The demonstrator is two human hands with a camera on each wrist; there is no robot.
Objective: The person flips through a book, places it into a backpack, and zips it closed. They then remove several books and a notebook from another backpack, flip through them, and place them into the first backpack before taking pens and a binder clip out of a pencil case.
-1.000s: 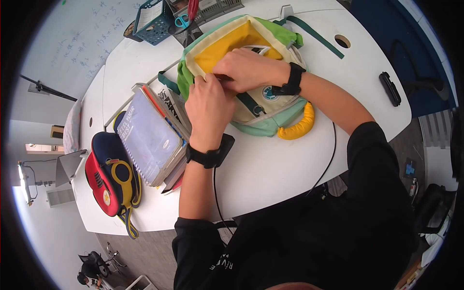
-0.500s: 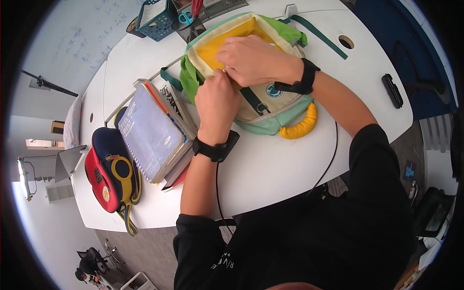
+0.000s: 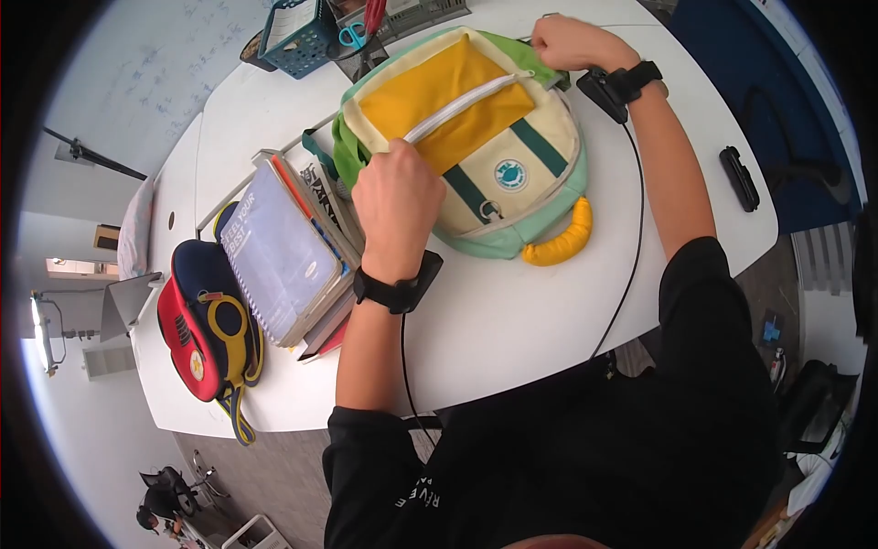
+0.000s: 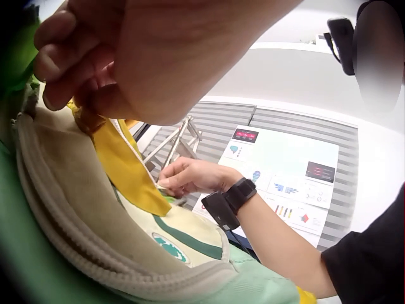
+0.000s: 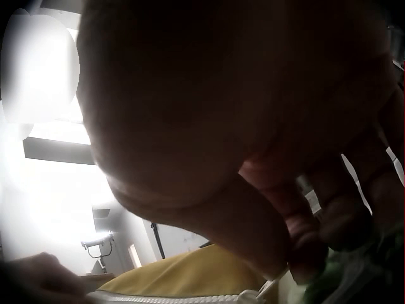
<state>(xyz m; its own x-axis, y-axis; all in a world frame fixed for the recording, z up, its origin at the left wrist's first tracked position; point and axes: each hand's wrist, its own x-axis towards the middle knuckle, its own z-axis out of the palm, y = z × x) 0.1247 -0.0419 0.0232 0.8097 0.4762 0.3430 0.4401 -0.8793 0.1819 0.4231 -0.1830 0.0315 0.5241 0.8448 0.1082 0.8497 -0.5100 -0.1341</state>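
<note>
The left hand (image 3: 395, 197) pinches the near end of the backpack (image 3: 476, 137)'s cream zipper (image 3: 468, 102), at the pocket's left corner. That zipper runs diagonally up and away to the right, where the right hand (image 3: 569, 41)'s fingers (image 5: 297, 244) grip its pull at the far end; the backpack lies flat on the counter (image 3: 512, 311).

White table (image 3: 512, 311), rounded edges, with a round cable hole (image 3: 647, 76) near its far right side. Lying on it: a green, cream and yellow backpack (image 3: 512, 174) at centre; a stack of books and notebooks (image 3: 288, 256) just left of it; a red, navy and yellow bag (image 3: 206, 339) at the left edge; a blue basket (image 3: 293, 32) at the far side; a small black device (image 3: 739, 178) at the right edge.
</note>
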